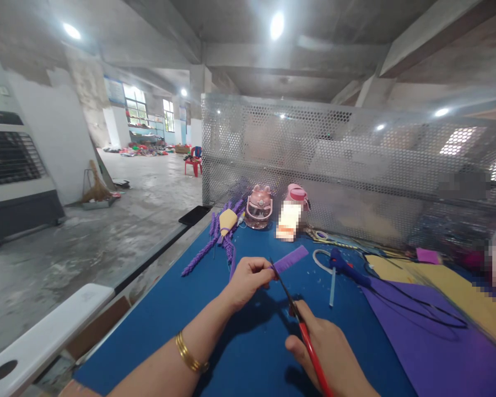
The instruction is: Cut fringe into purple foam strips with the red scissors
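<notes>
My left hand (251,278) is closed in a pinch on one end of a purple strip (292,259), which looks like foam or felt. Cuts run along the strip's lower edge. In my right hand (328,344) are scissors with red handles (313,353). Their dark blades (284,285) meet the strip close to my left fingertips. Beyond my left hand lies a purple braided piece (200,259) with a yellow pad (228,221) on it.
A blue glue gun (349,268) with its cable lies on the blue table (165,325), beside purple sheets (434,342) and yellow sheets (400,268). Two pink bottles, one a round bottle (259,207), and a lit phone (288,221) stand before a perforated metal panel (334,160).
</notes>
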